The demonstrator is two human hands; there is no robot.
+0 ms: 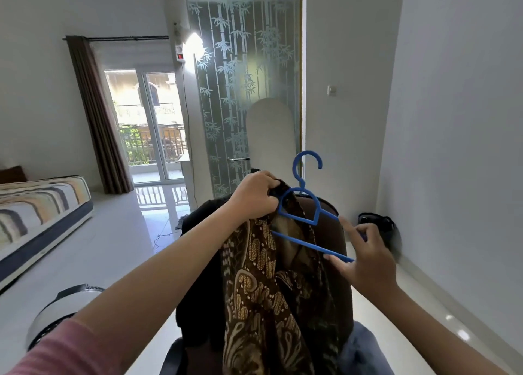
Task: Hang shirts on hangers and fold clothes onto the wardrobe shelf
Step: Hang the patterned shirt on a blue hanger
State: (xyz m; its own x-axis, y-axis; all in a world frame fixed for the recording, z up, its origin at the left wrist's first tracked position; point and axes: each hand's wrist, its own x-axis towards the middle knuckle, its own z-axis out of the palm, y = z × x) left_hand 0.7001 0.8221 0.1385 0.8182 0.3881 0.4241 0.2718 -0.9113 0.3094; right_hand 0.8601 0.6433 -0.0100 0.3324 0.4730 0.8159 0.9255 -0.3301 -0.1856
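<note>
A brown batik shirt (263,284) with gold patterns hangs in front of me in the head view. My left hand (254,195) is closed on its collar, lifting it. A blue plastic hanger (307,205) is partly pushed into the shirt's neck, hook pointing up. My right hand (365,251) grips the hanger's right end, fingers around the lower bar. Dark clothes (203,275) lie heaped behind the shirt.
An ironing board (270,137) stretches ahead toward a frosted bamboo-pattern glass door (243,77). A striped mattress (36,213) lies at the left. A black bag (379,227) sits against the right wall. A fan (56,315) stands at the lower left.
</note>
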